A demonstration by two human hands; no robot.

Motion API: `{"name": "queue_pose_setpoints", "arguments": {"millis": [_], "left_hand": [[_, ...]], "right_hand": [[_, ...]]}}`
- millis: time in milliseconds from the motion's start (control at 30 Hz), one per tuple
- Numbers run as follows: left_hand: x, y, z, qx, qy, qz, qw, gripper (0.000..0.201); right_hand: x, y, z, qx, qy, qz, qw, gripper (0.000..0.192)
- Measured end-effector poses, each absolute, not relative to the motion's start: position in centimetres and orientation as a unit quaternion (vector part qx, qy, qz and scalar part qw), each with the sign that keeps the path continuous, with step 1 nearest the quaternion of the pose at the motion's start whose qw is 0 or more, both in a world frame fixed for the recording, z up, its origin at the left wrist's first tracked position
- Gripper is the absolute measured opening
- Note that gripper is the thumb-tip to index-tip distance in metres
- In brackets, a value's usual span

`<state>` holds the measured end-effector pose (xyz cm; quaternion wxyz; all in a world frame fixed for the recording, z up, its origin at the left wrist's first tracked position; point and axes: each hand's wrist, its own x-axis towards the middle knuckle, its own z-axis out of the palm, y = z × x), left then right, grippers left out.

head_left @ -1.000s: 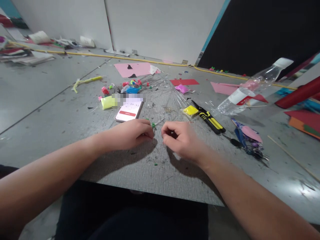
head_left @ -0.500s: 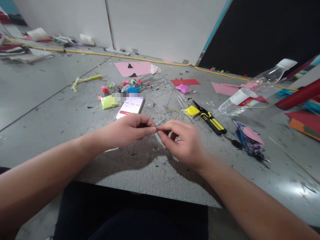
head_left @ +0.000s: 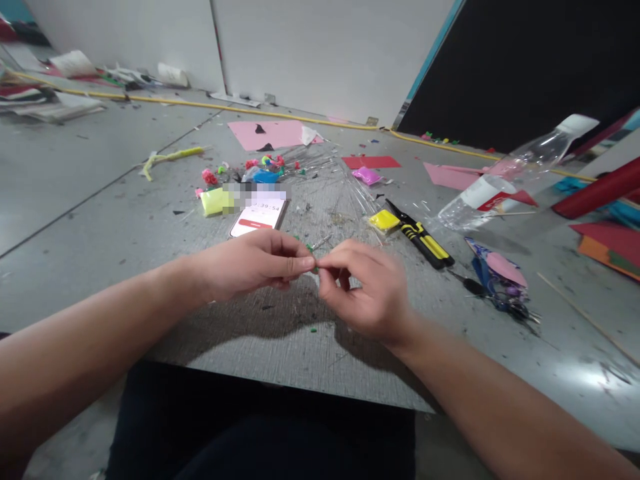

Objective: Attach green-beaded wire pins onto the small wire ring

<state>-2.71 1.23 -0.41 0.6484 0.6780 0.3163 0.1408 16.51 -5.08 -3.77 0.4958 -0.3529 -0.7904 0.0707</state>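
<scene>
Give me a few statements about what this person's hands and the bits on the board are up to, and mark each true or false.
1. Both hands meet over the grey board, pinching a small green piece between their fingers. True.
2. The phone lies beyond the left hand, screen up. True.
3. The right hand grips the yellow-handled cutters. False: the cutters lie on the board, apart from that hand.
4. The plastic bottle stands upright. False: it lies tilted on its side at the right.
5. A yellow block sits left of the phone. True.
</scene>
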Motion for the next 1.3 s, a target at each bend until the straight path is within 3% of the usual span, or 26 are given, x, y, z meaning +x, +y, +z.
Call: {"name": "queue_pose_setpoints", "arguments": {"millis": [333, 767, 1300], "left_hand": [[-2.2, 1.0, -0.5, 0.663, 0.328, 0.133, 0.660, 0.017], [-1.6, 1.1, -1.0, 0.517, 0.384, 0.269, 0.716, 0.013], [-2.3, 1.2, -0.7, 0.605, 0.374, 0.206, 0.673, 0.017]], "right_hand": [[16.0, -5.1, -3.8, -0.382, -0.777, 0.094, 0.491, 0.012], [16.2, -4.6, -4.4, -0.397, -0.772, 0.056, 0.493, 0.022], [16.8, -4.5, -3.6, -0.380, -0.769, 0.118, 0.501, 0.011]]}}
